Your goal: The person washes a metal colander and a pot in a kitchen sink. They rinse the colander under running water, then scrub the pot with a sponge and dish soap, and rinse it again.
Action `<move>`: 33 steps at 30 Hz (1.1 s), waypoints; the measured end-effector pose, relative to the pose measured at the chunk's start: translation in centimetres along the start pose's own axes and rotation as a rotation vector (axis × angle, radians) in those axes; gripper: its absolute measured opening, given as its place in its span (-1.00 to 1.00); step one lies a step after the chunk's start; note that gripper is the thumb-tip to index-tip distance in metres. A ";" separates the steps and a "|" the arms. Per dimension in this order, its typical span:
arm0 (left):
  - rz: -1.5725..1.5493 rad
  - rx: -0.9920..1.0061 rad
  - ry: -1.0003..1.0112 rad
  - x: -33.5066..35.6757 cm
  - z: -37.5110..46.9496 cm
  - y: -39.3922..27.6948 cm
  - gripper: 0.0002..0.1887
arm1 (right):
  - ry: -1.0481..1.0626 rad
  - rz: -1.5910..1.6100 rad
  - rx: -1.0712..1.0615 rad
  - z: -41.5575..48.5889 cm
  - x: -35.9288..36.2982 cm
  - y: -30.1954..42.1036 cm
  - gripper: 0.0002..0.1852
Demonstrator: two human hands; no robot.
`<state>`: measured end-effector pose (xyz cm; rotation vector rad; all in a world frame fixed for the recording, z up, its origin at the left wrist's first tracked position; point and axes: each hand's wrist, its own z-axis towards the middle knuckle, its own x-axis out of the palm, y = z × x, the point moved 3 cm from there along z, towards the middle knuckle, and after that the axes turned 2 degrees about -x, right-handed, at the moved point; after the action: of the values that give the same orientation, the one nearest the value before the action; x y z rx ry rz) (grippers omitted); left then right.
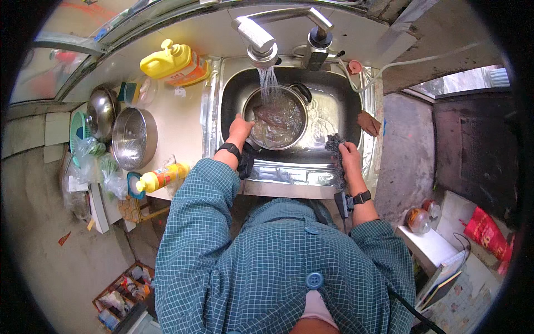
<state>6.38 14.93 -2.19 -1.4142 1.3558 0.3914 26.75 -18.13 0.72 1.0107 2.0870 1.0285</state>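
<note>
A round steel pot (276, 148) stands in the stainless steel sink (346, 96), its black handle (301, 92) at the far right. Water streams into it from the faucet (262, 41), and the water inside looks murky brown. My left hand (240, 130) grips the pot's left rim, thumb over the edge. At the sink's front right, my right hand (351, 158) pinches a dark grey mesh scourer (335, 145), which hangs down past the front edge. The scourer is apart from the pot.
Left on the counter are a yellow jug (175, 64), a steel basin (134, 137), a domed lid (101, 113), a sponge (132, 92) and a yellow bottle (163, 177). A brown piece (369, 123) lies on the sink's right edge. A white hose (400, 63) runs rightward.
</note>
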 end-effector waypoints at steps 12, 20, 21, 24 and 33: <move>0.528 0.463 0.269 9.5 0.3 -7.9 -0.70 | 0.007 -0.136 -0.016 1.1 -1.1 -3.7 -0.63; 0.616 0.322 0.629 13.8 1.7 -2.5 -0.72 | -0.005 -0.151 -0.006 0.0 -3.1 -6.1 -0.65; 0.658 0.298 0.662 13.4 1.7 -2.6 -0.73 | -0.003 -0.187 -0.031 0.2 -3.2 -6.1 -0.65; 0.725 0.296 0.806 11.5 2.2 -4.1 -0.72 | 0.003 -0.201 0.003 1.0 -3.2 -6.2 -0.65; -0.565 0.010 0.529 5.5 0.1 -6.8 -0.92 | 0.109 -0.282 -0.297 1.6 1.9 1.5 -0.50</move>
<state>13.84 10.69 -3.62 -1.8911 1.2759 -0.3868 27.55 -15.35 0.83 0.5081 2.0121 1.2194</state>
